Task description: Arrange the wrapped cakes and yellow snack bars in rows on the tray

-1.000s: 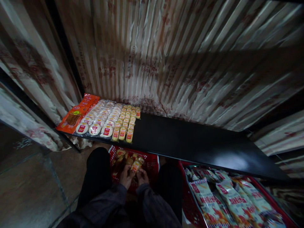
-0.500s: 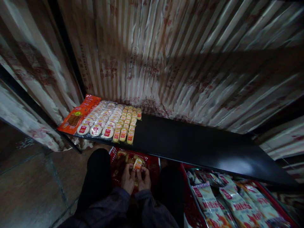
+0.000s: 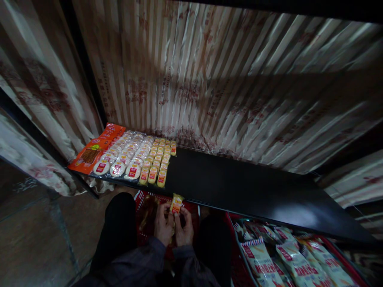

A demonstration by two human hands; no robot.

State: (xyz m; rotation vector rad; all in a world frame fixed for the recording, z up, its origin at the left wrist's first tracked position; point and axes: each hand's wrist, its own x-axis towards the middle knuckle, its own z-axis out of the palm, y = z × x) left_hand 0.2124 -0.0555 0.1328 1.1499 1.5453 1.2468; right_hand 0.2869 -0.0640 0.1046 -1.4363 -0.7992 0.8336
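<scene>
A small yellow packet [image 3: 176, 202] with an orange label is held upright between my two hands, above the red basket [image 3: 140, 199] and close to the shelf's front edge. My left hand [image 3: 163, 225] pinches its left side, and my right hand [image 3: 184, 227] grips its right side. On the black shelf [image 3: 224, 183], rows of yellow packets [image 3: 152, 173] stand beside rows of round white packets [image 3: 132, 169]. An orange bag [image 3: 89, 153] lies at the shelf's left end. Other packets in the red basket are partly hidden by my hands.
At the lower right, a second red basket [image 3: 235, 249] holds several large pale snack bags [image 3: 259, 259]. Black posts and patterned curtains [image 3: 191, 79] surround the shelf. My knees flank the nearer basket, and tiled floor [image 3: 36, 235] shows at the left.
Both hands have risen slightly toward the shelf edge with the yellow packet, which now stands more upright between the fingers. The view has shifted a little.
</scene>
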